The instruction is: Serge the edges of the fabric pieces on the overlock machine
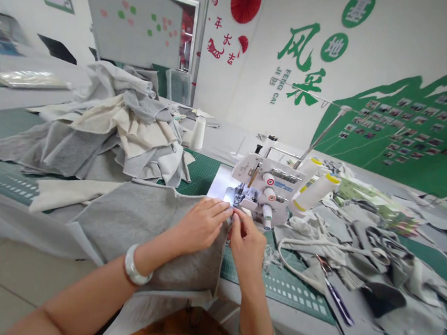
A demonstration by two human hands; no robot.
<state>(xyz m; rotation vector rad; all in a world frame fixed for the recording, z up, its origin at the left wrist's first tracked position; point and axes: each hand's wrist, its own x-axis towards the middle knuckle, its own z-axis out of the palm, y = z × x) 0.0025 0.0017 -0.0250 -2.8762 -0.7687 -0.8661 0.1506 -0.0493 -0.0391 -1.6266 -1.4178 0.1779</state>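
Note:
A grey piece of fabric (123,221) lies across the front of the table and hangs over its edge. Its right edge runs up to the needle area of a white overlock sewing machine (254,181), whose lamp is lit. My left hand (204,223) rests over the fabric with its fingers together, gripping the edge close to the presser foot; its thumb is mostly hidden. Beside it, my right hand (246,238) pinches the same edge between thumb and fingers. The two sets of fingertips nearly touch.
A high heap of grey and cream fabric pieces (129,121) stands at the left. White thread cones (318,192) stand by the machine. At right lie tangled scraps (359,233) and scissors-like snips (337,299) with dark handles. Green cutting mats (291,290) cover parts of the table.

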